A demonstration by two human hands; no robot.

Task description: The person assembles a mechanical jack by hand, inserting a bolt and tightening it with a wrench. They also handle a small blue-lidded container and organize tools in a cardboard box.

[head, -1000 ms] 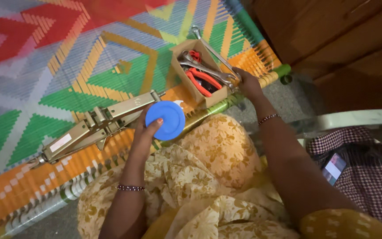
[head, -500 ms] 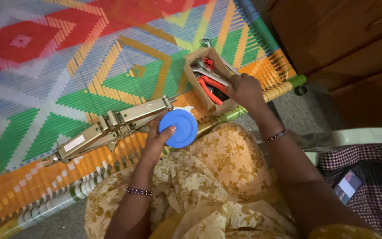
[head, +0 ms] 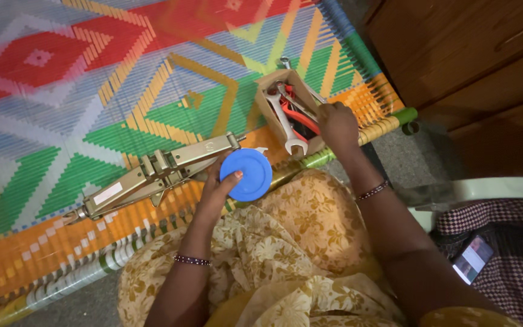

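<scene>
Two bare hands are at work over a woven cot. The left hand (head: 220, 188) has its fingers curled around a round blue lid (head: 246, 174), thumb pressed on its face, holding it just above the cot's near edge. The right hand (head: 336, 124) reaches into a small cardboard box (head: 266, 102) of tools, its fingertips closed together among them; what they pinch is hidden. Since a second ago this hand has moved from the box's far rim deeper into its near end, while the lid has stayed gripped. Just left of the lid-holding fingers lies a folded metal scissor jack (head: 152, 175). A silver spanner (head: 286, 124) rests in the box beside red-handled pliers (head: 305, 121). The cot's weave (head: 62, 91) is bright red, green, blue and orange; a dark wooden cabinet (head: 467, 54) stands beyond.
</scene>
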